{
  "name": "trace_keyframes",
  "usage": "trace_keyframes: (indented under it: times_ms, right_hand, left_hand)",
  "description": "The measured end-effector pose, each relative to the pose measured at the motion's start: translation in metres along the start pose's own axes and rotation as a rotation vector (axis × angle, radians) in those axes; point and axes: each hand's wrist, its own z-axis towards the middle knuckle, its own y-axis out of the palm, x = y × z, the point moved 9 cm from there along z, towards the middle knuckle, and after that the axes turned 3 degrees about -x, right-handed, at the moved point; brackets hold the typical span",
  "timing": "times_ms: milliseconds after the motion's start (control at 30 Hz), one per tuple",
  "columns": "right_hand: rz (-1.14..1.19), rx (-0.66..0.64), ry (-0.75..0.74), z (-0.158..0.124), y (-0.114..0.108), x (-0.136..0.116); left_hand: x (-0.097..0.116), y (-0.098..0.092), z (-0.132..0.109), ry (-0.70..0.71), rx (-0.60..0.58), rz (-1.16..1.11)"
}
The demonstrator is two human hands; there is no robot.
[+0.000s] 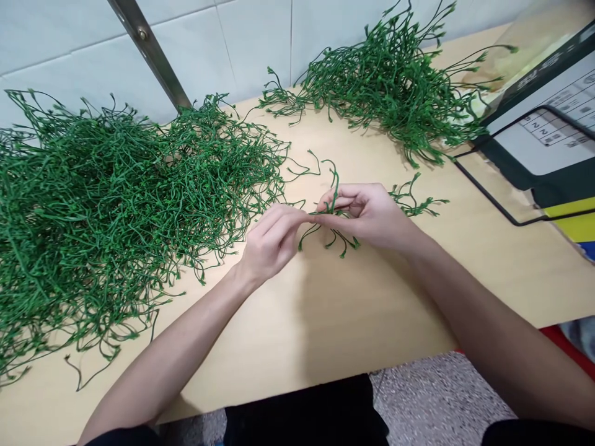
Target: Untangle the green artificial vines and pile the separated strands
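Observation:
My left hand and my right hand meet over the middle of the table, fingertips almost touching. Between them is a small green plastic plant sprig with thin curly stems and tufted tips. Both hands pinch it; some stems stick up past my right fingers and others hang below. Part of the sprig is hidden behind the fingers. A large heap of similar green stems lies left of my left hand. A few more stems lie just beyond my right wrist.
A second pile of green sprigs lies at the back right by the tiled wall. A printed box and a black wire frame stand at the right. A metal post rises behind the large heap. The table's front edge is near my body.

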Motion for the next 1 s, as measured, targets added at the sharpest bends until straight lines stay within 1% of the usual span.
trace_keyframes:
  times_ms: [67,133,300,467,600,700,800,900,1000]
  right_hand:
    - [0.034,0.015,0.016,0.0,-0.003,0.0]
    - [0.046,0.046,0.013,0.0,-0.006,-0.002]
    - [0.059,0.1,-0.004,0.002,-0.01,-0.005]
    - [0.07,0.144,-0.041,0.001,-0.011,-0.002]
    - [0.057,0.228,-0.059,-0.001,-0.016,0.0]
    - [0.06,0.269,-0.037,-0.001,-0.019,0.002]
    - [0.067,0.278,-0.037,-0.002,-0.02,0.003]
    - [0.059,0.252,-0.074,-0.002,-0.018,0.0]
    - [0.056,0.228,-0.089,-0.002,-0.017,-0.001]
  left_hand:
    - [0.0,-0.004,0.0,-0.001,0.037,0.019]
    - [0.0,-0.005,0.0,0.004,0.045,0.02]
    - [-0.001,-0.004,0.001,0.001,0.033,-0.005]
    - [-0.005,-0.003,0.003,-0.046,0.03,0.03]
    - [-0.007,-0.001,0.004,-0.069,0.01,0.039]
    - [-0.009,0.002,0.004,-0.084,-0.018,0.039]
    - [-0.014,0.004,0.003,-0.139,-0.04,0.058]
    - [-0.019,0.003,0.003,-0.207,-0.033,0.065]
    - [-0.021,0.004,0.004,-0.244,-0.034,0.06]
